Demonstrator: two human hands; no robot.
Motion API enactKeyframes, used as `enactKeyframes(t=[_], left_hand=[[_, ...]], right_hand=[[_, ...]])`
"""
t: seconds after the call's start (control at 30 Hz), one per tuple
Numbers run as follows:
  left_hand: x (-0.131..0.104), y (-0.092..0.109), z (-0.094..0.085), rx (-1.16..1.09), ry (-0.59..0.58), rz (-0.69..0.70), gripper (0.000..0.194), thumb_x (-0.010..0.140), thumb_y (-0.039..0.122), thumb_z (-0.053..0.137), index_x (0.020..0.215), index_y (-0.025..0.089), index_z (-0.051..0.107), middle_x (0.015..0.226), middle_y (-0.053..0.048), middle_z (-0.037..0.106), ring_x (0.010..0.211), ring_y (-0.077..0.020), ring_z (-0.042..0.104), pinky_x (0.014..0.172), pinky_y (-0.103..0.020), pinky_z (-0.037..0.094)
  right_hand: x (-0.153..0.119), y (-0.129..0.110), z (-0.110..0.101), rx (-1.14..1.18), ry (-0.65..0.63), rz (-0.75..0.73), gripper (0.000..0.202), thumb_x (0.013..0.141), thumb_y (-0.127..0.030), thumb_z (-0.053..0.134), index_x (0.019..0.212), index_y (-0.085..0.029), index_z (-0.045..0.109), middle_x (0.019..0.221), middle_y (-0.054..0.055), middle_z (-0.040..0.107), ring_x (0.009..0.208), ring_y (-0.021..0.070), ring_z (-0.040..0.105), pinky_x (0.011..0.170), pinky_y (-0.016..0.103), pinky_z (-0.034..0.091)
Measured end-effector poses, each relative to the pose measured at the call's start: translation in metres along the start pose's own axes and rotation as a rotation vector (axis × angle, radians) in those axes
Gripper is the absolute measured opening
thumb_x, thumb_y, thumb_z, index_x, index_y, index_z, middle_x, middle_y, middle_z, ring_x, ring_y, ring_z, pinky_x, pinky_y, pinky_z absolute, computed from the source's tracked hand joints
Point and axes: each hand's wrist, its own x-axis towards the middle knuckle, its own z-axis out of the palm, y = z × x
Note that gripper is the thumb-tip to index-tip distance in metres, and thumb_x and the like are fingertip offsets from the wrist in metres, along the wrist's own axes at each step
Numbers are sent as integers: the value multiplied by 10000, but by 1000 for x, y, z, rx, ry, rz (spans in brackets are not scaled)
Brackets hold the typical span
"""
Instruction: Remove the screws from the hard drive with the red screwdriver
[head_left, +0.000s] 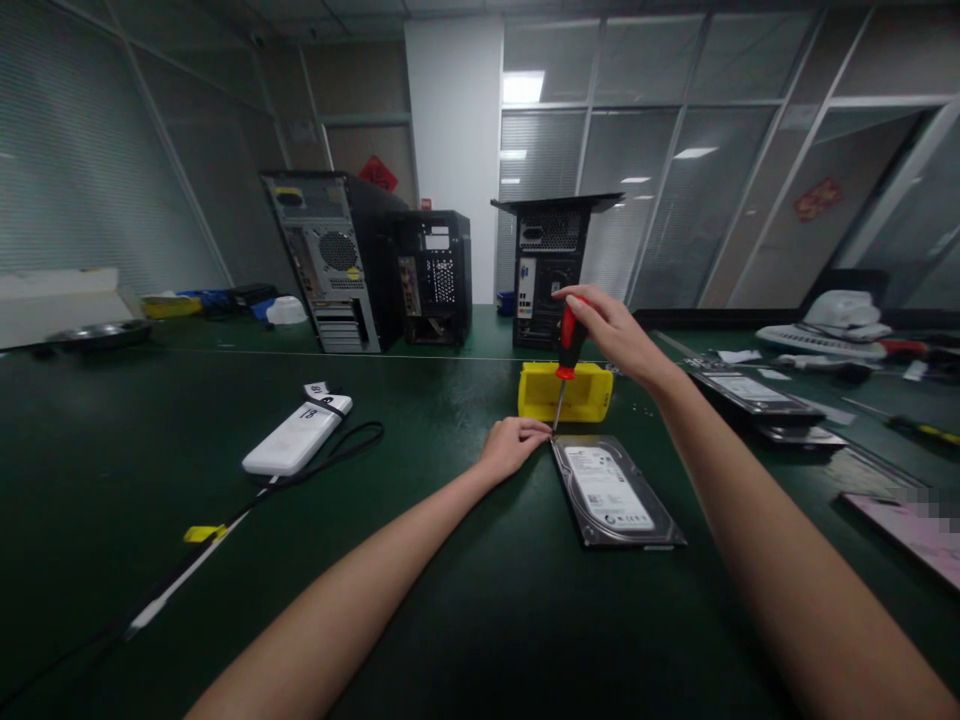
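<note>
A hard drive (611, 490) with a white label lies flat on the green table in front of me. My right hand (596, 318) is closed around the red and black handle of a screwdriver (568, 350). The screwdriver stands nearly upright, its tip down at the drive's far left corner. Beside that tip, my left hand (514, 445) has its fingertips pressed together at the same corner; whatever they pinch is too small to make out. Just behind the drive sits a yellow plastic bin (600, 392).
Computer cases (375, 260) stand at the back, another case (547, 265) right of them. On the left lies a white power bank (296, 437) with a cable. Stacked drives (750, 392), a phone (911, 530) and another screwdriver (919, 432) are on the right.
</note>
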Motion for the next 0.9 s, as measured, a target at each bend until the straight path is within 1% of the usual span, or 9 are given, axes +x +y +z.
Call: enactKeyframes(t=[0.13,0.27,0.3,0.4,0.47,0.57,0.7,0.8,0.9], left_hand=[[1,1,0,1,-5,-3,220,823,265,547,947,178,708,979,-27,729,911,-157,676,844,-232,489],[1,2,0,18,-2,-6,227,823,276,546,945,175,709,970,-30,731,908,-162,677,843,-235,491],[1,2,0,19,-4,-7,230,823,280,546,946,175,710,967,-30,731,909,-163,676,841,-236,492],[1,1,0,14,-8,-9,233,820,283,549,951,175,709,977,-30,729,916,-164,674,842,-235,491],[1,0,0,10,-7,-8,234,818,283,553,951,171,708,982,-36,728,915,-165,675,841,-236,490],[0,0,0,-2,-6,-2,234,814,287,560,950,167,708,985,-41,727,912,-167,676,839,-239,490],[0,2,0,-12,-8,-19,231,810,283,567,948,160,706,986,-47,726,906,-167,678,830,-235,492],[0,3,-1,-16,-6,-19,231,810,280,565,948,159,705,985,-48,726,908,-168,677,830,-237,492],[0,2,-1,-15,-4,-16,227,807,282,569,938,159,709,973,-51,729,902,-174,678,832,-248,492]], right_hand=[[-1,-2,1,31,5,-4,371,878,-441,410,1116,-220,589,922,47,609,884,196,559,806,341,436],[-2,-2,5,23,67,36,410,838,-453,488,1200,-261,495,833,11,586,755,167,544,748,307,441],[-3,-2,6,8,73,33,389,832,-456,497,1170,-264,504,833,8,580,739,162,535,731,299,438],[-2,-4,8,-32,55,-11,284,838,-467,482,981,-236,564,867,16,575,770,166,526,737,294,422],[-2,-5,9,-28,46,-15,270,845,-473,468,910,-226,557,850,18,568,784,174,527,742,301,419],[-1,-4,10,1,39,8,260,859,-466,447,900,-225,536,814,16,552,766,173,529,737,312,426],[-1,-2,9,84,25,-4,253,876,-429,426,899,-206,544,838,27,562,785,169,546,752,324,443],[-1,-3,7,182,-11,22,244,885,-381,412,960,-196,554,831,28,574,758,157,558,737,327,458],[-1,-3,6,239,-31,60,258,880,-374,427,1027,-193,538,807,24,578,715,148,563,706,328,469]])
